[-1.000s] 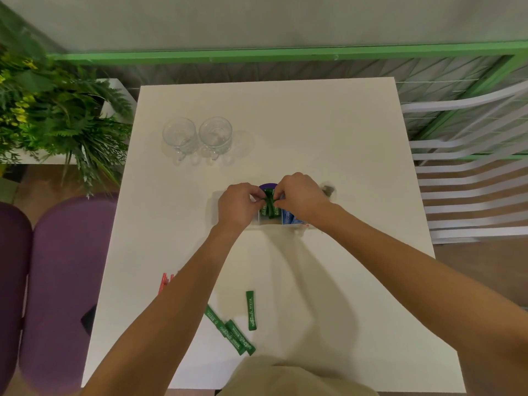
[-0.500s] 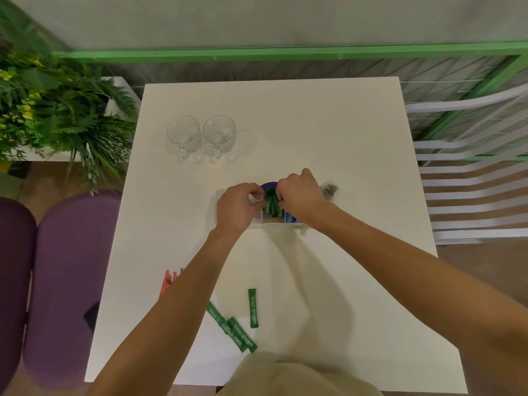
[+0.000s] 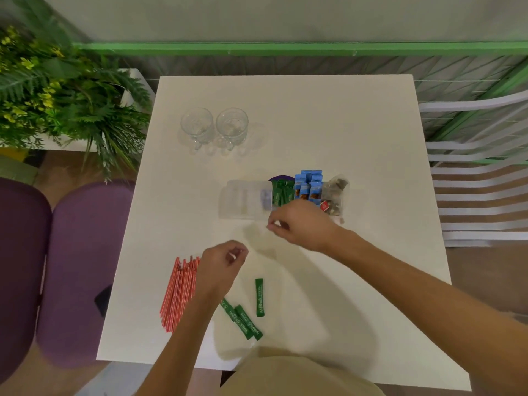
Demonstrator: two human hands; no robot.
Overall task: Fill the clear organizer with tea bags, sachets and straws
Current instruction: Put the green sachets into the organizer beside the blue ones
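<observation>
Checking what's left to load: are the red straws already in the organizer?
No, the red straws lie on the table, apart from the organizer.

**Soft, even light with a wide-angle bend**

Light falls softly from above onto my white table [image 3: 328, 132], bright without glare. My hands cast faint, blurry shadows on it just beyond them. Around the table, railing and chairs curve with lens distortion. Everything looks slightly soft; my forearms nearest the camera blur most.

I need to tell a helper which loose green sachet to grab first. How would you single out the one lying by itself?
On the white table, look at the near edge beside the red straws. The lone green sachet lies almost upright, apart from the overlapping slanted sachets to its left.
</observation>
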